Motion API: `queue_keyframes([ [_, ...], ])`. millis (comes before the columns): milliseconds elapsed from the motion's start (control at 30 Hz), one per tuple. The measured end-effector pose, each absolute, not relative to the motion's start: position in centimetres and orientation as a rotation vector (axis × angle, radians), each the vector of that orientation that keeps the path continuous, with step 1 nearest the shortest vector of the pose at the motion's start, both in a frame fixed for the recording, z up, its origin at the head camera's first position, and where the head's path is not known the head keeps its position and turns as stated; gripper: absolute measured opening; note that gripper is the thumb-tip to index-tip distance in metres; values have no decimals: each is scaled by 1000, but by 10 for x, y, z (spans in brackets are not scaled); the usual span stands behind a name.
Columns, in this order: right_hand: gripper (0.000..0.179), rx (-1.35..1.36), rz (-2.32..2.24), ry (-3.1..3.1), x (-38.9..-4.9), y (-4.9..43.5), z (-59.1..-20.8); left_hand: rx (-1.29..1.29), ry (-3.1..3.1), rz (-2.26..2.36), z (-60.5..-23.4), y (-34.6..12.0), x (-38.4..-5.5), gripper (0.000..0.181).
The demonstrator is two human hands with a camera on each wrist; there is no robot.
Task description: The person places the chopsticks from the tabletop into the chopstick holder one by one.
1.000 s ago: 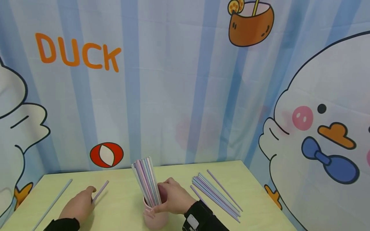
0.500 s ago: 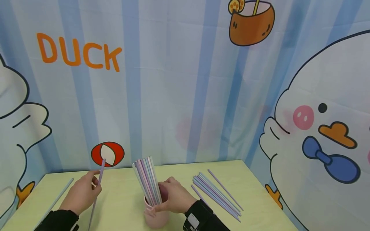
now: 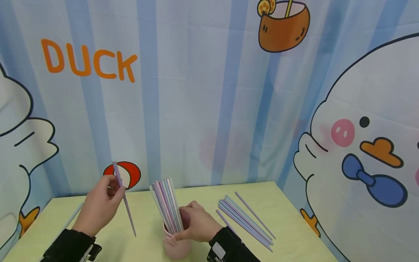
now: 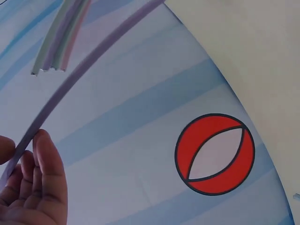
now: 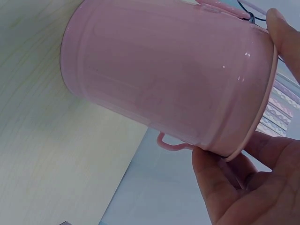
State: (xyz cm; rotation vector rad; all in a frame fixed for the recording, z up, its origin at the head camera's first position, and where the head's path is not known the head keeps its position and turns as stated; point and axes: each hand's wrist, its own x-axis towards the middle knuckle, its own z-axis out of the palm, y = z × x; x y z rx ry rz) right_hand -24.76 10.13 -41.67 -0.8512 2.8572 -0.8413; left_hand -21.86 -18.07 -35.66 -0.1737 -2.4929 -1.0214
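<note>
My left hand (image 3: 99, 205) pinches a purple straw (image 3: 128, 211) between thumb and fingers, off the table and left of the pink bucket (image 3: 176, 250). The straw slants, its lower end toward the right. A bundle of pastel straws (image 3: 167, 207) stands in the bucket, leaning left. My right hand (image 3: 200, 226) grips the bucket's rim, thumb on the near side. In the right wrist view, the bucket wall (image 5: 164, 70) is smooth and glossy, and a small loop (image 5: 172, 146) sticks out beside the fingers. The left wrist view shows the held straw (image 4: 79, 70) curving past the fingers (image 4: 49, 159).
A pile of loose pastel straws (image 3: 243, 222) lies on the pale yellow table (image 3: 294, 236), right of the bucket, with a separate purple straw (image 3: 255, 214) beside it. Another straw (image 3: 74, 214) lies at the left, partly behind the left arm. A blue-striped curtain (image 3: 190, 109) hangs behind.
My left hand has lifted the purple straw from the table and moved up and slightly right, tilting its top leftward. The right hand has stayed on the bucket.
</note>
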Motion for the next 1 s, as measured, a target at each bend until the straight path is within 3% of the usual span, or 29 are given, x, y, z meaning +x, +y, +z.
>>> queue_keyframes([
  [467,73,-866,-839,2863,-249,103,-418,-285,-2278,-1173,-336,-144,-210,31],
  [1000,71,-902,-845,2855,-247,102,-417,-242,-2400,-1160,-361,-125,-220,28],
])
